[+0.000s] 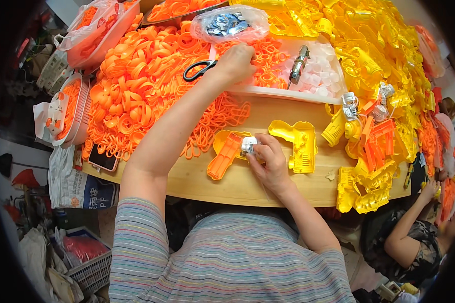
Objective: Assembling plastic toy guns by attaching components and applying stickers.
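Head view: left hand [237,63] is stretched forward over the white tray [288,92], fingers curled inward at the small orange rings [269,60]; fingertips hidden, cannot tell if it has hold of any. Right hand [272,160] is nearly closed, thumb and fingers pinching a silver part [247,144] low over the bench [258,189]. Just left of the right hand, beside the silver part, an orange handle-shaped piece [224,155] lies tilted on a yellow shell half [221,139]. Another yellow shell half [304,146] lies open just right of the same hand, inside up. Black-handled scissors [199,69] sit just left of the left hand, partly behind the wrist. Beyond that hand, a clear bag [227,24] of blue-and-silver pieces; to its right in the tray, a metal tool [299,64] and translucent caps [329,73]. Left of the left hand, a big pile of orange curved parts [134,78]. Far right of both hands, a yellow parts heap [361,55]; nearer the right hand, orange pieces [381,139] and nested yellow shells [366,187]. Well right of the right hand, a co-worker's arm [407,227].
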`<action>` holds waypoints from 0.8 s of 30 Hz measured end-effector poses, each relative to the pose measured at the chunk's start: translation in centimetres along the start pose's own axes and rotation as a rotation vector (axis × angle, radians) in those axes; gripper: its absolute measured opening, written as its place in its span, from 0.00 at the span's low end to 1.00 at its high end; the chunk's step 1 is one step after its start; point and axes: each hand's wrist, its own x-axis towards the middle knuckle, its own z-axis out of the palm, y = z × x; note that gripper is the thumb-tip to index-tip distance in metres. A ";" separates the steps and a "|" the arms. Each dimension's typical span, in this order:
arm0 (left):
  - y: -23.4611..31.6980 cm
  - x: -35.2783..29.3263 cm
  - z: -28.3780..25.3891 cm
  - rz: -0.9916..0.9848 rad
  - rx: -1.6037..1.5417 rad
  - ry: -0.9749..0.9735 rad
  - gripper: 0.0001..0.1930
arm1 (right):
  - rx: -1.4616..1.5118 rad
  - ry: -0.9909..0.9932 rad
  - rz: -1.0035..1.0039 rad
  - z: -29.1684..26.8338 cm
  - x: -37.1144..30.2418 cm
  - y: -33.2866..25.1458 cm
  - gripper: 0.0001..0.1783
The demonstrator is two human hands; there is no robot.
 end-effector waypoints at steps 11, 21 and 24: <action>0.3 -2.9 -1.7 0.251 -0.123 0.311 0.08 | -0.044 0.031 0.022 0.4 -0.4 0.0 0.17; 5.1 -18.5 -2.0 0.082 -0.351 0.112 0.09 | -0.019 0.044 0.012 0.7 -0.6 1.0 0.18; 6.1 -21.4 -0.6 0.064 -0.334 0.169 0.08 | -0.019 0.041 0.002 0.8 -0.7 0.9 0.18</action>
